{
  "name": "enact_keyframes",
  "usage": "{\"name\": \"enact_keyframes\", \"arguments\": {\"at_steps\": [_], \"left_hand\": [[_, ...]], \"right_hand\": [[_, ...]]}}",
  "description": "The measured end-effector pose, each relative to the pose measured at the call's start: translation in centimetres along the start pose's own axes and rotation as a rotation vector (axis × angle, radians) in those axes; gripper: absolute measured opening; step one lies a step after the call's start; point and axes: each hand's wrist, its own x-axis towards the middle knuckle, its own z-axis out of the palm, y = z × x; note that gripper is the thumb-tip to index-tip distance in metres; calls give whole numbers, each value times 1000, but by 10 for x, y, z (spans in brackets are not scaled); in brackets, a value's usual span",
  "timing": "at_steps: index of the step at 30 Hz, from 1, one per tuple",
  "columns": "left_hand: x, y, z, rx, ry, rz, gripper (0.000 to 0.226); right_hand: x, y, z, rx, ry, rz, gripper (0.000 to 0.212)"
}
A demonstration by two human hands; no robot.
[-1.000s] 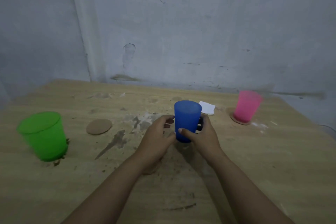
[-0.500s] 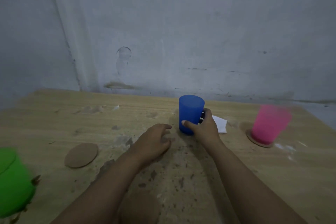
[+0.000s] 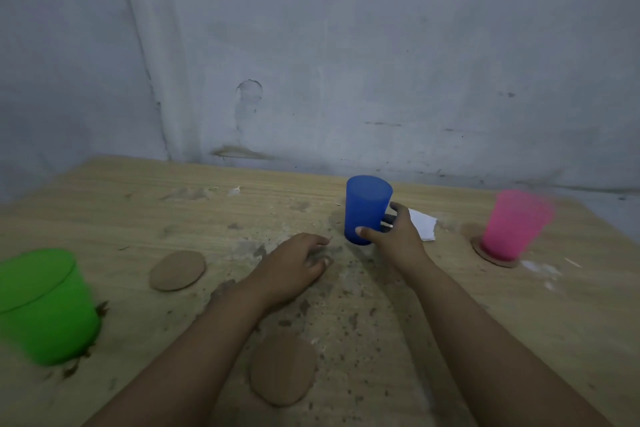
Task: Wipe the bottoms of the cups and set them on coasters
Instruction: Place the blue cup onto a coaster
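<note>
My right hand [image 3: 394, 236] grips a blue cup [image 3: 366, 208] that stands upside down on the table at centre back. My left hand [image 3: 294, 265] rests flat on the table just left of it, fingers relaxed, holding nothing. A white tissue [image 3: 423, 224] lies behind my right hand. At the right a pink cup [image 3: 512, 224] stands on a cork coaster [image 3: 493, 258]. A green cup [image 3: 45, 305] stands at the far left on dirt. One bare coaster [image 3: 177, 270] lies left of centre, another coaster [image 3: 282, 371] near me between my forearms.
The wooden table [image 3: 519, 322] is soiled with brown dirt specks and smears around the middle. A grey wall rises right behind the table's back edge. The table's right edge runs close past the pink cup.
My left hand let go of the blue cup and dropped flat onto the table. My right hand carried the cup away from me and a little right, toward the tissue.
</note>
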Motion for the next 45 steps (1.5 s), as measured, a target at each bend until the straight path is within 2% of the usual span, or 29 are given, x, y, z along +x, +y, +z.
{"name": "enact_keyframes", "arguments": {"at_steps": [5,9,11,14,16,18,22,24,31,36,45], "left_hand": [[-25,4,-7,-47,2,0,39],[-46,10,-17,-33,-3,-16,40],[-58,11,-22,-32,22,-21,40],[-78,12,-28,-28,14,-36,39],[-92,12,-30,0,3,-34,38],[-108,16,-32,8,-36,-13,43],[-138,23,-33,-4,-137,4,80],[-147,22,-30,15,-156,6,91],[-158,11,-23,-89,-65,0,86],[-146,2,-21,-108,-95,-48,89],[-72,8,-19,-233,-50,-65,94]], "right_hand": [[-20,-12,-3,-99,22,86,90],[-60,-24,8,-133,31,32,60],[-86,-28,15,-182,-83,-40,45],[-125,-28,23,-318,-355,-166,31],[-142,-22,28,-368,-414,-228,24],[-150,-17,31,-355,-378,-235,18],[-158,-13,29,-339,-317,-206,24],[-162,-14,28,-324,-316,-204,24],[-165,-14,22,-252,-293,-180,25],[-153,-9,19,-197,-235,-149,19],[-98,-4,11,-99,32,-80,22]]}}
